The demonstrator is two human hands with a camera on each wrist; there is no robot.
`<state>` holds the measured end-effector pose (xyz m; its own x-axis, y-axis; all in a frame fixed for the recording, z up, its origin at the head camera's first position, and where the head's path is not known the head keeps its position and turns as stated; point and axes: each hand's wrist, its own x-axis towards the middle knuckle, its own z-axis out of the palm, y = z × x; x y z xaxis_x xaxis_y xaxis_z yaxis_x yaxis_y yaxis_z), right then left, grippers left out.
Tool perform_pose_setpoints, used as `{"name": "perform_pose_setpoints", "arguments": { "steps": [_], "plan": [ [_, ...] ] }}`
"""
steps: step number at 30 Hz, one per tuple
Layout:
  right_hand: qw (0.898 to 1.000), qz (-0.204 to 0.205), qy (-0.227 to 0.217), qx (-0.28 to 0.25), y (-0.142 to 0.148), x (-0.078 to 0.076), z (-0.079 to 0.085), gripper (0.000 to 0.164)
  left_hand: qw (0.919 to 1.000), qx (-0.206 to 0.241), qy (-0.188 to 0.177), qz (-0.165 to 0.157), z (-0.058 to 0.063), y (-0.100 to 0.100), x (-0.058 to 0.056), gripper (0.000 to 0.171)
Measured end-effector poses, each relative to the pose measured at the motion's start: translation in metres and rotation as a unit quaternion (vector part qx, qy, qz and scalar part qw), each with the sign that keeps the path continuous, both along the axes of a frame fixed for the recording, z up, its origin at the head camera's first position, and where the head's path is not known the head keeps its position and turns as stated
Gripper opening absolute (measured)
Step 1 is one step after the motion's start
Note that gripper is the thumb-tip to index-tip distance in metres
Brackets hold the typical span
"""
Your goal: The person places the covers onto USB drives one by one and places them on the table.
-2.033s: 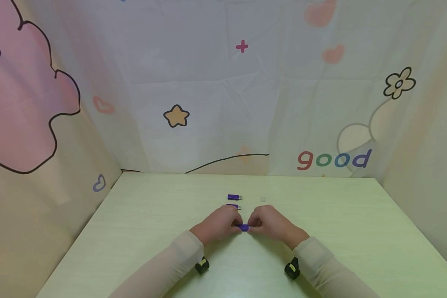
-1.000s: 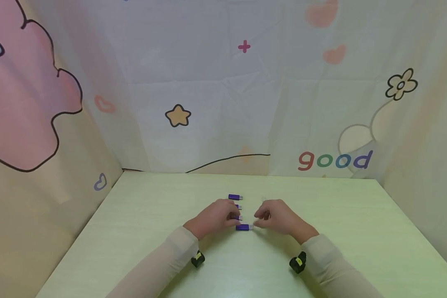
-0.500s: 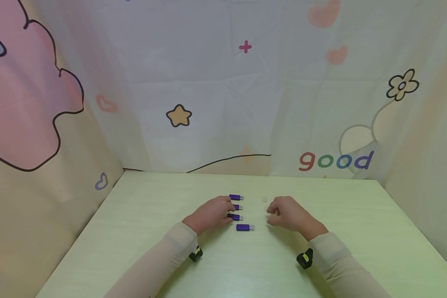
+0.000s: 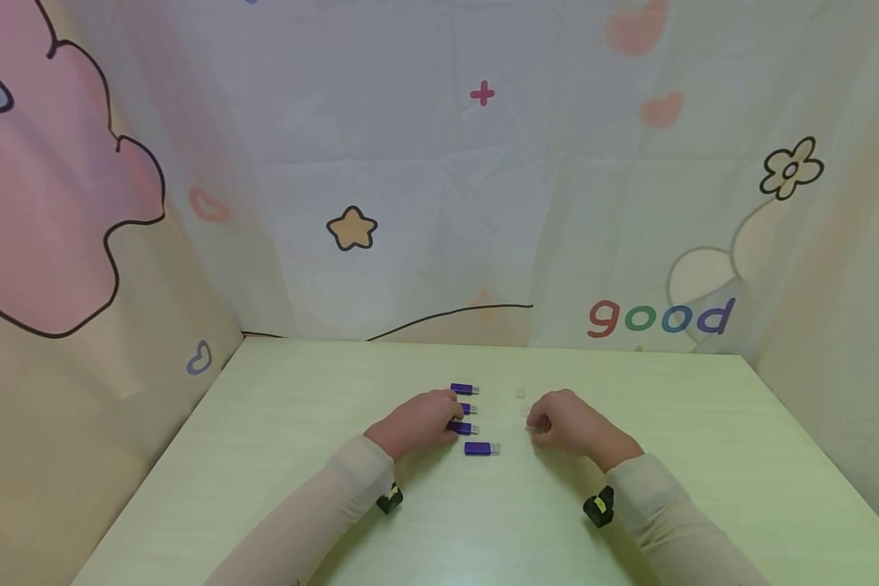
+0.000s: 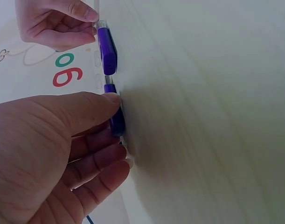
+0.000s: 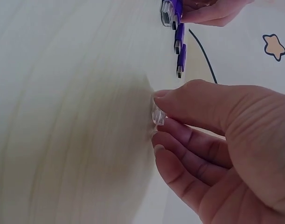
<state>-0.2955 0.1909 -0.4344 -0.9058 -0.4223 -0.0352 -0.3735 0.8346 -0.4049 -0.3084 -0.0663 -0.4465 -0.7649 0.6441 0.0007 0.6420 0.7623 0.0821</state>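
Note:
My left hand (image 4: 419, 422) pinches a purple USB stick (image 5: 115, 119) between thumb and fingers, its metal plug pointing right. My right hand (image 4: 566, 419) pinches a small clear cap (image 6: 158, 115) close to the table surface. Nearest the front lies another purple USB stick (image 4: 478, 448) with a clear cap over its plug, untouched by either hand. Behind the held one, two uncapped USB sticks are lined up: one (image 4: 467, 409) is partly covered by my left fingers, and the farthest (image 4: 462, 389) lies just beyond them.
Two further clear caps lie on the pale wooden table (image 4: 322, 382): one (image 4: 520, 393) at the back, another (image 4: 525, 411) beside my right fingertips. A printed cloth (image 4: 410, 163) hangs behind the table. Each wrist wears a small black camera (image 4: 599, 506).
Both hands have let go of the front USB stick, which now lies capped. The left hand has gone back to the stick behind it; the right has moved right and taken a clear cap.

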Motion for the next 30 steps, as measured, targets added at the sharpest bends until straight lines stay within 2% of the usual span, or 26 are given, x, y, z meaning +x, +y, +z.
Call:
{"name": "perform_pose_setpoints", "arguments": {
  "steps": [11,23,30],
  "plan": [
    [1.0,-0.012,-0.02,0.017,0.0002,-0.001,0.003,0.008,0.9999,-0.005,-0.011,-0.001,-0.0003,0.0024,-0.0037,0.011],
    [0.998,-0.026,-0.054,0.027,-0.003,-0.0041,0.0049,0.01,0.9996,-0.011,-0.026,0.002,0.0003,0.0052,-0.0064,0.013],
    [0.998,-0.018,-0.04,0.037,-0.0059,-0.0061,0.0031,0.013,0.9993,0.001,-0.036,0.002,0.0001,0.0067,-0.008,0.012]
  ]
}}
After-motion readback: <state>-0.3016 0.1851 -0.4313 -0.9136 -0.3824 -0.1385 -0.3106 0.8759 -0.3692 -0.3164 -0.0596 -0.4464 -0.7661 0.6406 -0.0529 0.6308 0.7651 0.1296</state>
